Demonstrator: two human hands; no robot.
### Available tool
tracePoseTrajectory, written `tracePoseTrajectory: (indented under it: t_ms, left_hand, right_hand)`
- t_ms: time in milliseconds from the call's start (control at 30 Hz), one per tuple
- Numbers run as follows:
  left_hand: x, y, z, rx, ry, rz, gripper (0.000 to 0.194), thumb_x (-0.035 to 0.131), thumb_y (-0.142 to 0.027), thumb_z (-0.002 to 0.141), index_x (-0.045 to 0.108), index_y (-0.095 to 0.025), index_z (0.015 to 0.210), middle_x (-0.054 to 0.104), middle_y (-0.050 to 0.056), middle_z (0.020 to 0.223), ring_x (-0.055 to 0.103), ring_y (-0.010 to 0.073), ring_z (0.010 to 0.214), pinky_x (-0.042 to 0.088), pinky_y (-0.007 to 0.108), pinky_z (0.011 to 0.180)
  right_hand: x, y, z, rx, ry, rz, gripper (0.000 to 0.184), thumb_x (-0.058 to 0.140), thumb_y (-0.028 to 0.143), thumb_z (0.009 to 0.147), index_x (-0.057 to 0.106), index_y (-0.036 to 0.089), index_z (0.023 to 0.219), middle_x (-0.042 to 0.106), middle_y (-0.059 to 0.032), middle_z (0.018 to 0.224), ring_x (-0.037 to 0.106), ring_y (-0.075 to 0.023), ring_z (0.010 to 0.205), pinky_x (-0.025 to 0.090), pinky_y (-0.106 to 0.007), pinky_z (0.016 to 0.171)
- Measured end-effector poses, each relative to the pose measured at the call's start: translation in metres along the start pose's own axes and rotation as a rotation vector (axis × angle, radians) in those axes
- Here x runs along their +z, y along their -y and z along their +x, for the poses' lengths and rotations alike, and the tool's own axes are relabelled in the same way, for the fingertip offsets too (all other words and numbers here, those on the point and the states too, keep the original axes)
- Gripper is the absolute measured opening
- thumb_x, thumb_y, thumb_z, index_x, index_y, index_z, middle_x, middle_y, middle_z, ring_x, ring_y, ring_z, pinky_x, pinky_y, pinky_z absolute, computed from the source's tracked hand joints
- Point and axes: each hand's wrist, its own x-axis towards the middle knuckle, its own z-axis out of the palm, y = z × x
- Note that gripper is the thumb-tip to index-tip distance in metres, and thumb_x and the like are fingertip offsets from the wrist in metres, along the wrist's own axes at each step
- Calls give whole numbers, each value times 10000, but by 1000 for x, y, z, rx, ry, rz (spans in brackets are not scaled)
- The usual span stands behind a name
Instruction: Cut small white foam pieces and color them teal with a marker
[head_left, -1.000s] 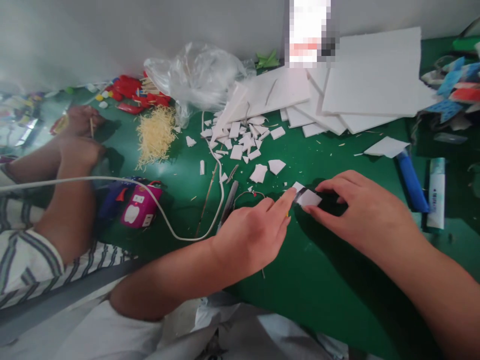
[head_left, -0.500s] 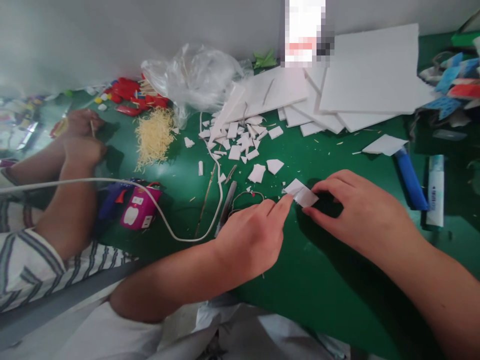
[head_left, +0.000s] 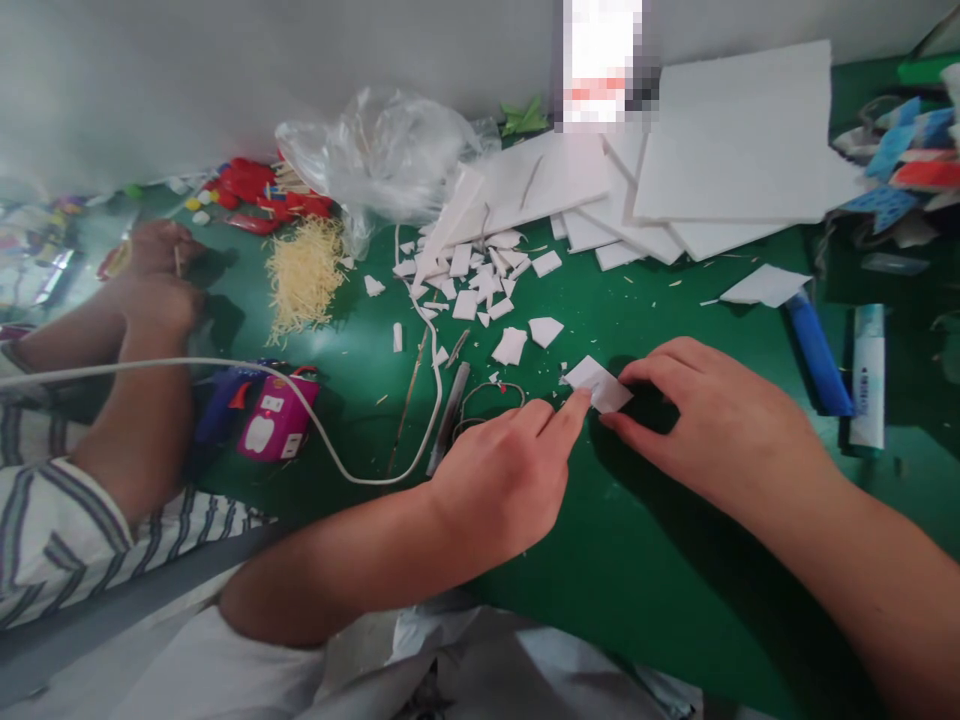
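Note:
A small white foam piece [head_left: 606,388], roughly square, is held between my hands just above the green tabletop. My right hand [head_left: 697,410] pinches its right corner with thumb and forefinger. From the left, my left hand [head_left: 510,465] reaches in with its forefinger pressed on the near left edge of the piece. Its other fingers are curled and its thumb is hidden. Beyond the hands lie loose foam scraps [head_left: 511,346] and a heap of smaller white bits [head_left: 487,280]. A grey pen-like stick [head_left: 450,415] and a thin loop of cord [head_left: 491,390] lie beside my left hand.
White foam sheets [head_left: 739,140] are stacked at the back right. A blue-handled tool [head_left: 821,355] and a glue tube [head_left: 868,375] lie far right. A white cable [head_left: 375,482] loops across the left side, near a magenta box [head_left: 277,420]. Another person's hands [head_left: 169,265] work far left.
Both hands stay on the foam piece. My left forefinger has shifted slightly across its near edge. The whole view has drifted a little.

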Motion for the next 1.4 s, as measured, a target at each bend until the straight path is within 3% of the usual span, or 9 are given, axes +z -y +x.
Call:
tracePoseTrajectory:
  t_ms: [333, 800, 1133, 1300, 1400]
  left_hand:
    - [4, 0, 3, 27, 4, -1, 519, 361, -113, 949, 445, -71, 1459, 657, 75, 940, 697, 219, 814, 634, 367, 671]
    - [2, -4, 1, 21, -1, 43, 517, 397, -100, 930, 453, -72, 1443, 654, 61, 927, 695, 206, 776, 626, 346, 627]
    - [-1, -4, 6, -6, 103, 90, 557, 408, -103, 938, 401, -107, 1495, 644, 63, 963, 692, 204, 816, 620, 331, 650]
    - [-6, -6, 10, -18, 172, 121, 584, 422, -94, 925, 397, -107, 1508, 633, 62, 934, 686, 200, 808, 611, 316, 654]
    - [-8, -8, 13, -23, 201, 126, 594, 426, -94, 919, 395, -106, 1512, 630, 64, 927, 686, 193, 805, 605, 299, 655]
  right_hand:
    - [1, -1, 1, -39, -33, -12, 162, 650, 364, 801, 686, 210, 833, 660, -44, 834, 610, -168, 707, 408, -295, 543]
    - [3, -1, 0, -44, -62, -14, 148, 670, 340, 782, 685, 201, 829, 654, -46, 831, 614, -170, 706, 413, -293, 544]
    - [1, -1, 1, -30, -28, -15, 155, 658, 354, 792, 694, 208, 833, 664, -49, 850, 608, -169, 713, 390, -292, 535]
    - [2, -1, 0, -39, -30, -11, 242, 636, 381, 804, 721, 208, 949, 682, -63, 881, 633, -189, 742, 423, -303, 551]
    - [4, -1, 0, -49, -39, 26, 374, 622, 361, 816, 703, 180, 1133, 703, -67, 903, 641, -192, 740, 463, -314, 574]
